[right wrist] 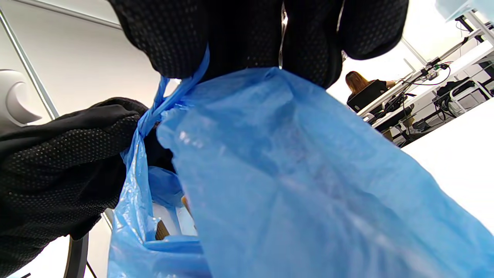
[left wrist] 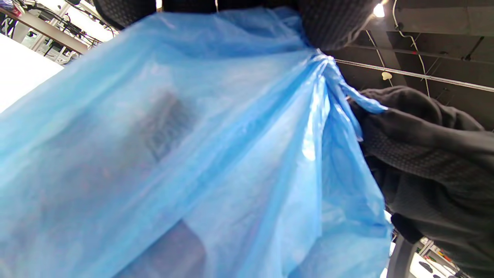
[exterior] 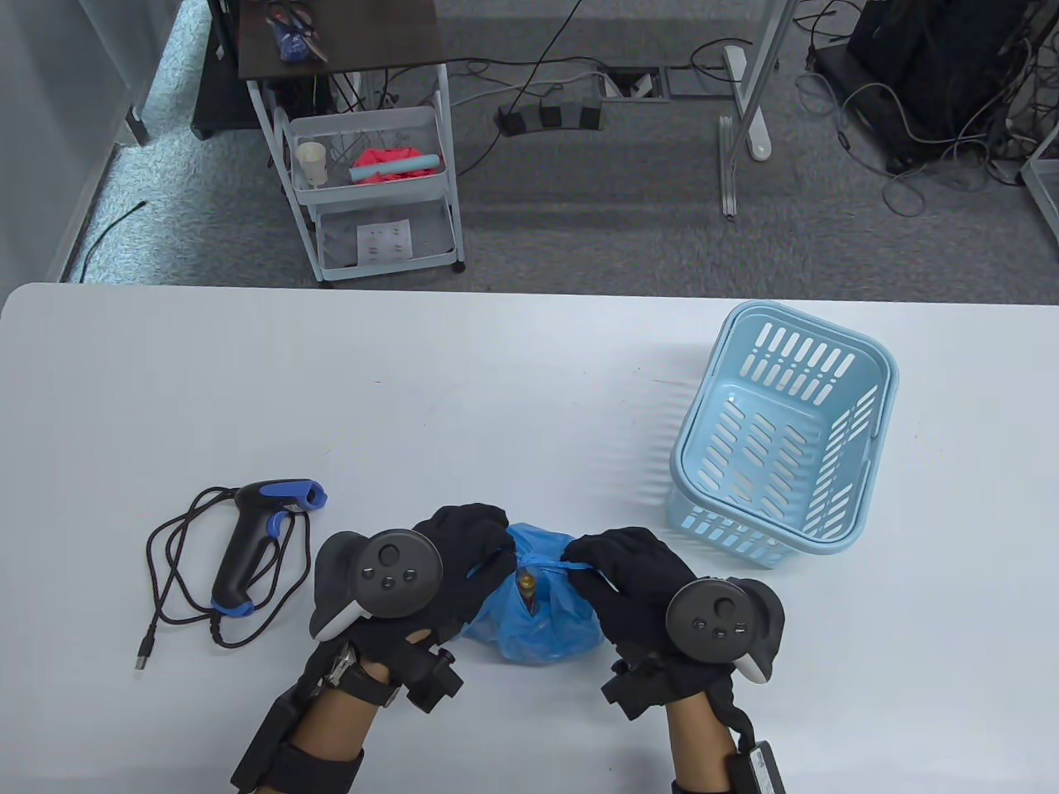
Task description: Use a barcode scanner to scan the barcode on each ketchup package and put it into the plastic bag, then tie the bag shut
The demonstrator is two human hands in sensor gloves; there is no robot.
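Note:
A blue plastic bag (exterior: 538, 616) sits near the table's front edge between both hands, with a ketchup package (exterior: 527, 589) showing through its top opening. My left hand (exterior: 463, 546) pinches one twisted bag handle on the left. On the right, my right hand (exterior: 616, 566) pinches the other twisted handle (exterior: 571, 566), stretched over the opening. The wrist views show the bag (left wrist: 193, 154) (right wrist: 308, 185) close up, its gathered handles held by gloved fingers (right wrist: 239, 34). The black and blue barcode scanner (exterior: 252, 542) lies on the table left of my left hand.
A light blue plastic basket (exterior: 786, 430) stands tilted at the right. The scanner's black cable (exterior: 178, 579) loops on the table at the left. Beyond the table's far edge stand a white cart (exterior: 372, 190) and floor cables.

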